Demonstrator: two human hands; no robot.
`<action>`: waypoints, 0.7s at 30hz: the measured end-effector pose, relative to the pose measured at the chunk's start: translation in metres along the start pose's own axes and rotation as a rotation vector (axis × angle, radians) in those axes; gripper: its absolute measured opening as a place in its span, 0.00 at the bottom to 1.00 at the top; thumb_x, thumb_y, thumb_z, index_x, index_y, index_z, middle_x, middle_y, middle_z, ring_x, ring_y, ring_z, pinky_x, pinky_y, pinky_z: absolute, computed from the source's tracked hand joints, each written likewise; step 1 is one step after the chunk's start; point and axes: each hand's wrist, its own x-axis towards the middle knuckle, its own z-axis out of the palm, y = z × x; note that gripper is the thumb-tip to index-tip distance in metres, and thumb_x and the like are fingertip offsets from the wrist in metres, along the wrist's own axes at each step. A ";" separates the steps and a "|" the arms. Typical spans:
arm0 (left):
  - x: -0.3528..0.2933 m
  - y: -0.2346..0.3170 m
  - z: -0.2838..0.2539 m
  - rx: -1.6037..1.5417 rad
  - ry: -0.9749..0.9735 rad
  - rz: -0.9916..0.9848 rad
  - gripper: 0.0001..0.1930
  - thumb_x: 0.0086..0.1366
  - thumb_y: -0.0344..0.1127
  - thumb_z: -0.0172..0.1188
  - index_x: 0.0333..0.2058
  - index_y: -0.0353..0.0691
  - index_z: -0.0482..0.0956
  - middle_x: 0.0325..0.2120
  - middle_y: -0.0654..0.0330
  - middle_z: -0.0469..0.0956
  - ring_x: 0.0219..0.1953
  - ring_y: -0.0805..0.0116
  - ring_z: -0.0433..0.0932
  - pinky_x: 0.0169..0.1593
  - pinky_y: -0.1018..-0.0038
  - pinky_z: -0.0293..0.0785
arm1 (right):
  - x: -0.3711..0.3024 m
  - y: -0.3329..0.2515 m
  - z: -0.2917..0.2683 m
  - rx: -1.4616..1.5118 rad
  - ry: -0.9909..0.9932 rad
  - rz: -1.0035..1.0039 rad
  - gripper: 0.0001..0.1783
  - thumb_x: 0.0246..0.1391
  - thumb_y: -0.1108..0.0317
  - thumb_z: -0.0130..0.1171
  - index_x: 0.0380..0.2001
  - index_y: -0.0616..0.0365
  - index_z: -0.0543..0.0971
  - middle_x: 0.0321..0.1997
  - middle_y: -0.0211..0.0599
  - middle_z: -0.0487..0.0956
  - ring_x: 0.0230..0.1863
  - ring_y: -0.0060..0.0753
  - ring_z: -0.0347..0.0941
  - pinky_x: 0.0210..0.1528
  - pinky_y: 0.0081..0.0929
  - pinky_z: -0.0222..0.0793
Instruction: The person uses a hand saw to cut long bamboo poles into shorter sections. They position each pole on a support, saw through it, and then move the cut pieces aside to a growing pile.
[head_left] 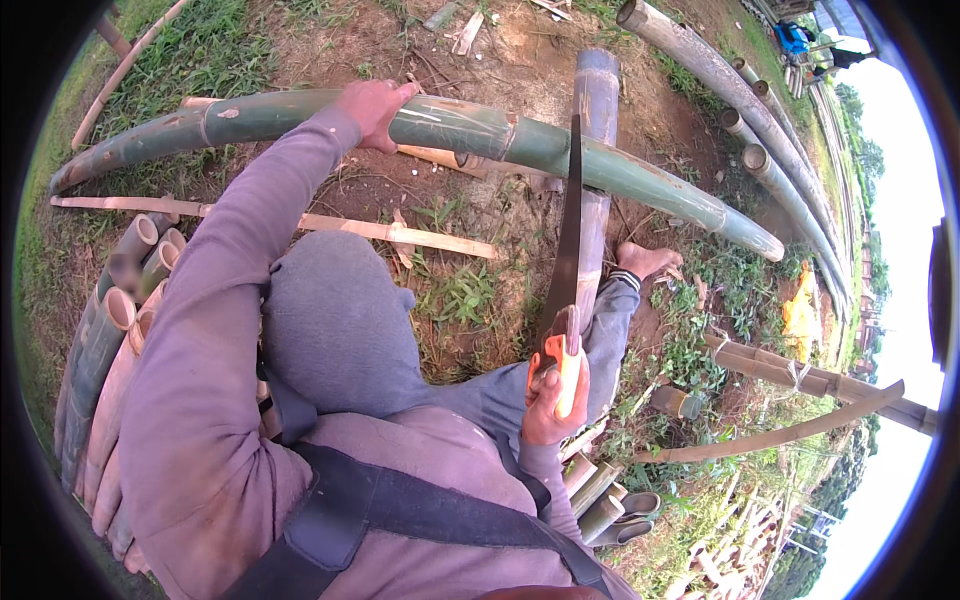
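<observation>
A long green bamboo pole [450,122] lies crosswise in front of me, resting over a thicker brownish bamboo log [596,90] that points away from me. My left hand [375,112] is closed over the pole, left of its middle. In my right hand [556,405] is the orange handle of a handsaw [567,240]. Its dark blade points away from me and crosses the pole just above the log. Whether the teeth touch the bamboo, I cannot tell. My bare foot [648,260] is beside the log.
Cut bamboo pieces [120,310] are stacked at my left side. A split bamboo strip [380,229] lies between me and the pole. More bamboo poles [720,75] lie at the far right, near a yellow sheet [800,315]. A pair of shoes [630,517] stands at lower right.
</observation>
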 end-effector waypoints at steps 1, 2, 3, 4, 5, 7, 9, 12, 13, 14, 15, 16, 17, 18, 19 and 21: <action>0.000 0.001 -0.002 0.009 0.005 0.000 0.54 0.47 0.50 0.82 0.72 0.46 0.65 0.56 0.47 0.80 0.56 0.45 0.83 0.60 0.52 0.81 | -0.015 -0.006 -0.006 -0.039 -0.003 -0.007 0.32 0.73 0.61 0.63 0.70 0.71 0.70 0.55 0.48 0.84 0.35 0.22 0.80 0.36 0.19 0.79; -0.002 0.003 -0.003 0.012 -0.006 -0.011 0.54 0.47 0.50 0.82 0.72 0.46 0.65 0.55 0.48 0.80 0.56 0.45 0.83 0.59 0.53 0.81 | -0.029 -0.010 -0.011 -0.077 -0.006 -0.010 0.33 0.73 0.58 0.65 0.70 0.71 0.70 0.54 0.48 0.85 0.34 0.22 0.80 0.33 0.18 0.77; -0.002 0.005 0.000 0.001 -0.011 -0.009 0.55 0.47 0.50 0.82 0.72 0.46 0.65 0.55 0.48 0.80 0.56 0.45 0.82 0.59 0.53 0.81 | -0.026 -0.014 -0.007 -0.062 -0.005 0.007 0.34 0.72 0.57 0.65 0.70 0.70 0.70 0.53 0.47 0.85 0.32 0.20 0.79 0.30 0.17 0.74; 0.001 0.005 0.001 0.002 -0.006 -0.006 0.55 0.47 0.50 0.83 0.72 0.46 0.65 0.55 0.48 0.80 0.56 0.46 0.82 0.59 0.53 0.81 | -0.005 -0.002 0.005 -0.004 0.009 0.004 0.32 0.72 0.58 0.66 0.69 0.68 0.71 0.50 0.45 0.85 0.31 0.19 0.78 0.28 0.17 0.72; 0.001 0.005 0.002 -0.001 -0.002 -0.003 0.55 0.47 0.50 0.83 0.73 0.46 0.65 0.55 0.48 0.80 0.56 0.46 0.82 0.59 0.53 0.81 | 0.031 0.007 0.024 0.012 0.019 0.006 0.31 0.72 0.61 0.65 0.69 0.67 0.71 0.48 0.42 0.85 0.30 0.18 0.77 0.28 0.17 0.71; 0.004 0.010 -0.002 -0.011 0.011 0.009 0.56 0.46 0.50 0.83 0.73 0.46 0.65 0.55 0.49 0.80 0.57 0.46 0.82 0.59 0.53 0.80 | 0.109 0.013 0.061 0.002 0.053 0.001 0.27 0.72 0.65 0.65 0.68 0.64 0.73 0.43 0.36 0.84 0.30 0.16 0.76 0.28 0.16 0.71; 0.005 0.008 -0.007 -0.021 0.002 0.007 0.56 0.46 0.50 0.83 0.73 0.46 0.65 0.56 0.49 0.80 0.57 0.45 0.82 0.60 0.53 0.80 | 0.164 -0.006 0.092 -0.084 0.023 -0.118 0.25 0.72 0.70 0.64 0.68 0.63 0.73 0.40 0.31 0.82 0.30 0.16 0.76 0.28 0.17 0.72; 0.001 0.009 -0.011 -0.047 -0.042 0.005 0.56 0.46 0.51 0.84 0.73 0.46 0.65 0.56 0.48 0.80 0.58 0.45 0.82 0.60 0.54 0.80 | 0.141 0.005 0.078 -0.037 0.012 -0.078 0.25 0.72 0.70 0.64 0.68 0.65 0.73 0.44 0.33 0.83 0.31 0.17 0.77 0.31 0.17 0.74; -0.001 0.006 -0.013 -0.042 -0.054 -0.007 0.56 0.45 0.51 0.84 0.73 0.46 0.65 0.55 0.48 0.81 0.58 0.45 0.82 0.60 0.54 0.80 | 0.109 0.006 0.064 -0.022 0.015 -0.033 0.26 0.73 0.71 0.63 0.69 0.66 0.72 0.48 0.36 0.84 0.32 0.18 0.77 0.32 0.17 0.75; 0.000 -0.001 -0.013 -0.036 -0.064 -0.034 0.57 0.45 0.51 0.84 0.73 0.46 0.65 0.55 0.48 0.81 0.58 0.45 0.81 0.60 0.54 0.80 | 0.071 0.011 0.045 -0.003 0.004 0.011 0.26 0.73 0.71 0.62 0.69 0.67 0.71 0.52 0.40 0.84 0.34 0.19 0.78 0.34 0.17 0.76; -0.001 -0.003 -0.011 -0.039 -0.066 -0.044 0.56 0.45 0.50 0.84 0.73 0.45 0.66 0.55 0.48 0.81 0.58 0.45 0.81 0.60 0.54 0.80 | 0.036 0.011 0.026 -0.015 -0.003 0.040 0.27 0.73 0.68 0.62 0.70 0.67 0.71 0.52 0.41 0.84 0.34 0.19 0.78 0.33 0.17 0.76; -0.001 0.002 -0.010 -0.041 -0.078 -0.038 0.56 0.45 0.50 0.84 0.73 0.45 0.66 0.55 0.48 0.81 0.58 0.45 0.82 0.60 0.53 0.80 | 0.008 0.006 0.012 -0.044 -0.010 0.017 0.28 0.74 0.66 0.62 0.70 0.67 0.70 0.52 0.43 0.84 0.33 0.20 0.78 0.32 0.17 0.76; 0.003 0.002 -0.009 -0.041 -0.078 -0.032 0.56 0.45 0.50 0.84 0.72 0.45 0.66 0.55 0.48 0.81 0.58 0.45 0.82 0.60 0.53 0.79 | -0.013 -0.001 0.003 -0.078 -0.015 -0.025 0.30 0.74 0.63 0.62 0.70 0.67 0.69 0.52 0.45 0.85 0.33 0.21 0.78 0.32 0.17 0.75; 0.002 0.001 -0.004 -0.048 -0.036 -0.009 0.55 0.46 0.50 0.84 0.72 0.44 0.67 0.55 0.48 0.81 0.58 0.45 0.82 0.60 0.53 0.79 | -0.024 -0.005 -0.001 -0.087 -0.025 -0.041 0.31 0.74 0.60 0.62 0.71 0.68 0.69 0.52 0.47 0.85 0.33 0.21 0.78 0.31 0.17 0.75; 0.002 0.002 0.001 -0.052 -0.040 -0.010 0.55 0.46 0.50 0.84 0.72 0.43 0.67 0.55 0.48 0.81 0.58 0.45 0.81 0.60 0.53 0.79 | -0.017 -0.003 0.003 -0.054 -0.030 -0.034 0.30 0.74 0.60 0.62 0.70 0.67 0.70 0.49 0.44 0.85 0.32 0.20 0.78 0.30 0.17 0.73; 0.002 0.006 -0.005 -0.037 -0.033 -0.004 0.54 0.46 0.50 0.84 0.71 0.43 0.67 0.55 0.48 0.81 0.58 0.45 0.81 0.60 0.54 0.79 | 0.018 0.008 0.024 0.111 -0.003 0.034 0.28 0.74 0.61 0.63 0.69 0.65 0.72 0.41 0.39 0.85 0.29 0.18 0.76 0.27 0.17 0.70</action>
